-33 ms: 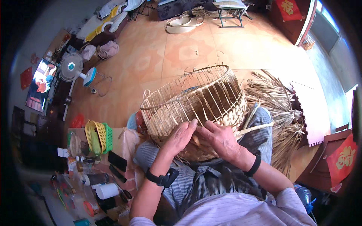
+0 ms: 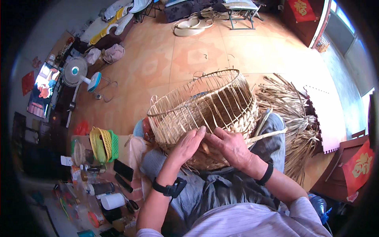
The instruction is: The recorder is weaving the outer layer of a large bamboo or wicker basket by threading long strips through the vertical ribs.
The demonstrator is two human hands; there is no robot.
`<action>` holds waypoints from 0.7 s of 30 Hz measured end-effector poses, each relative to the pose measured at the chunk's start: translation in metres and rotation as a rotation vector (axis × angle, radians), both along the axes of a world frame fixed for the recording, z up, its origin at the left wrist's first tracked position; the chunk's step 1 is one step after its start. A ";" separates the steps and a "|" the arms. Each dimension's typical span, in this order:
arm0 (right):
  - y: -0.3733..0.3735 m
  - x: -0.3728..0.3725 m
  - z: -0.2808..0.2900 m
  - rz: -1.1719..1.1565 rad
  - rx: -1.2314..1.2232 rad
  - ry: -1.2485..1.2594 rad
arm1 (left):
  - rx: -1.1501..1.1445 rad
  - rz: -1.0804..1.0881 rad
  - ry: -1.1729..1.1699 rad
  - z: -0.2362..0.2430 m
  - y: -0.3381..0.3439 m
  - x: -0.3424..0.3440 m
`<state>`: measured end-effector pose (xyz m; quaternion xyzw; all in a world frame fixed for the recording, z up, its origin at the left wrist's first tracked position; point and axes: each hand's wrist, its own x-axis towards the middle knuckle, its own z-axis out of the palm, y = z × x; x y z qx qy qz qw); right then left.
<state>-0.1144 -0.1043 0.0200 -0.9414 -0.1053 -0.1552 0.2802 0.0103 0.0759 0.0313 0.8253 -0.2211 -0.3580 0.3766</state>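
Note:
A half-woven oval basket [image 2: 237, 114] of pale straw, with bare upright ribs and a rim hoop, sits tilted on my lap. My left hand [image 2: 189, 143] is closed at its near side, thumb upward, pinching weaving material. My right hand [image 2: 230, 147] meets it there, fingers curled on a strand at the ribs, fingertips partly hidden. A loose pale strip [image 2: 272, 133] sticks out to the right of the basket over my knee.
Dried leaves [image 2: 282, 98] lie beside a pink mat [image 2: 327, 134] at right. At left a low table holds plastic baskets [image 2: 111, 144], a phone [image 2: 123, 170], scissors [image 2: 131, 204] and bottles. A fan [image 2: 75, 71], screen [image 2: 43, 91] and stool [image 2: 242, 15] stand farther off.

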 end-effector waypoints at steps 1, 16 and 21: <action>-0.002 0.004 0.001 0.009 0.010 -0.012 | -0.085 0.034 0.009 0.005 0.000 0.001; 0.003 0.018 0.000 -0.063 0.059 0.068 | -0.158 0.195 -0.699 0.007 0.015 -0.065; 0.009 0.014 0.004 -0.099 0.016 0.040 | -0.152 0.130 -0.645 0.004 0.032 -0.056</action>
